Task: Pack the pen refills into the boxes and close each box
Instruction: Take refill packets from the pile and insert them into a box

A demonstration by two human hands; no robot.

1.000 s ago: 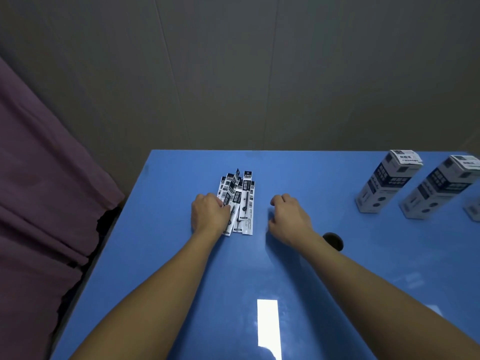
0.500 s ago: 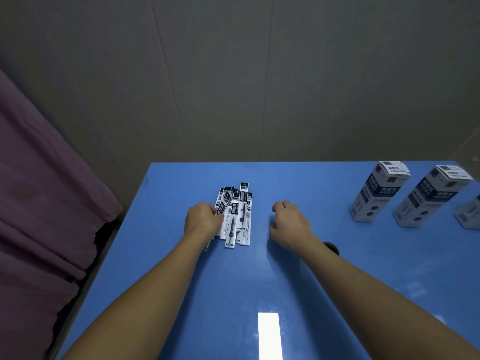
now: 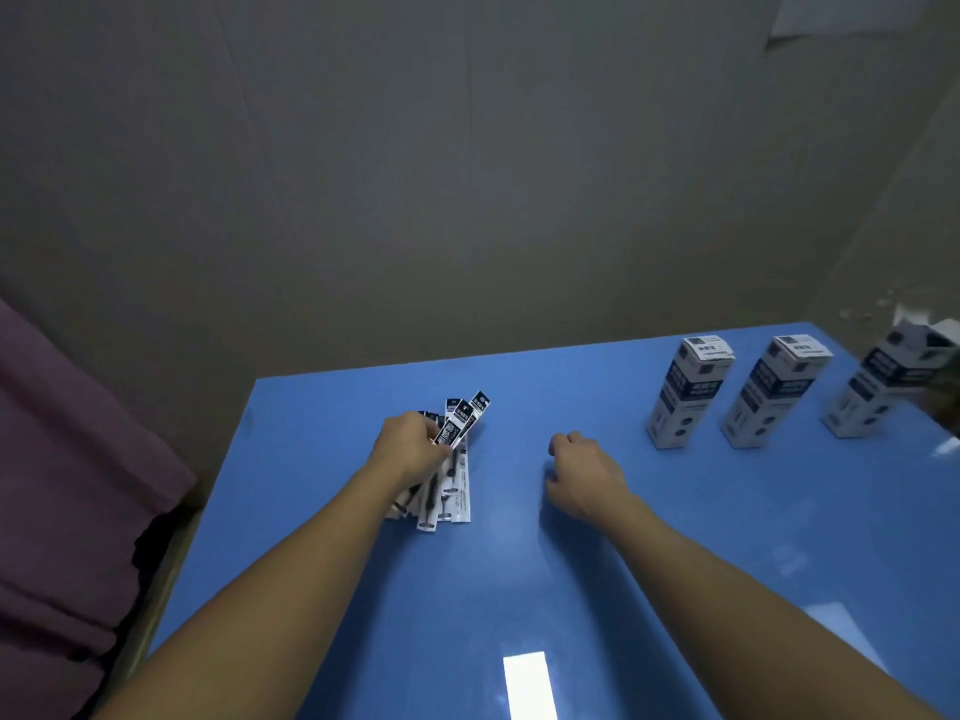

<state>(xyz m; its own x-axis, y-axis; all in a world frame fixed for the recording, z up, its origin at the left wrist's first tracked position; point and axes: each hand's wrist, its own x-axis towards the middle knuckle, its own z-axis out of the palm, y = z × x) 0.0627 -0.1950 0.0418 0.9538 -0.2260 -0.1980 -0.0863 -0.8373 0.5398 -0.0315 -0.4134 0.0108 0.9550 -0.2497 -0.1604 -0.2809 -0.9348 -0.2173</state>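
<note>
A purple cloth curtain (image 3: 62, 485) hung just beyond the left edge of the glossy blue table (image 3: 519, 579), whose far edge met a grey panelled wall (image 3: 467, 174). The left hand (image 3: 410, 448) curled around a fanned bundle of flat white-and-black plastic pen refill packets (image 3: 451, 462), their upper ends tilted up off the surface while the lower ends lay on the table near the left side. A wide bare stretch of smooth tabletop separated it from the right hand (image 3: 584, 472), which hovered with fingers loosely curled, holding nothing. Well to the right, near the far edge, three tall white-and-navy cardboard boxes stood in a row: the first box (image 3: 685, 392) and second box (image 3: 769, 392) closed, the blurred third box (image 3: 883, 381) open-topped.
</note>
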